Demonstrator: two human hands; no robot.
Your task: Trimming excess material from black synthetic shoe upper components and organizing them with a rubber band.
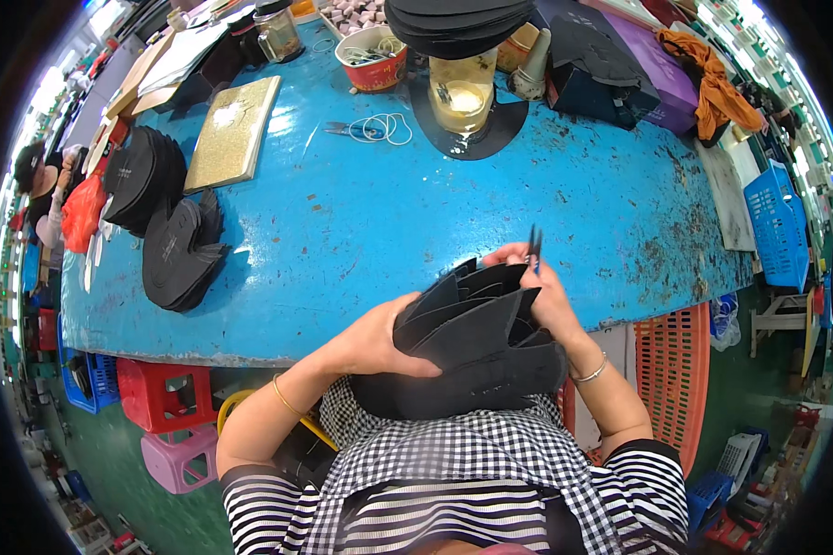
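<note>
A bundle of black shoe-upper-like pieces (pixel 467 356) rests against my checked apron at the table's near edge. My left hand (pixel 379 335) is closed round the bundle's left side, its thumb lying across the front. On the far right side, my right hand (pixel 548 298) grips small dark thread snips (pixel 534 242), their tips pointing up and away from me. Part of that hand is hidden behind the pointed ends of the pieces, so I cannot tell whether it also touches them.
On the blue table (pixel 342 250), stacked black pieces (pixel 180 254) lie left, near a gold board (pixel 234 129). Farther back are another pair of snips (pixel 338 129), a red tub (pixel 372 65) and a glue jar (pixel 461 102). Stools (pixel 164 398) and an orange crate (pixel 671 370) stand below.
</note>
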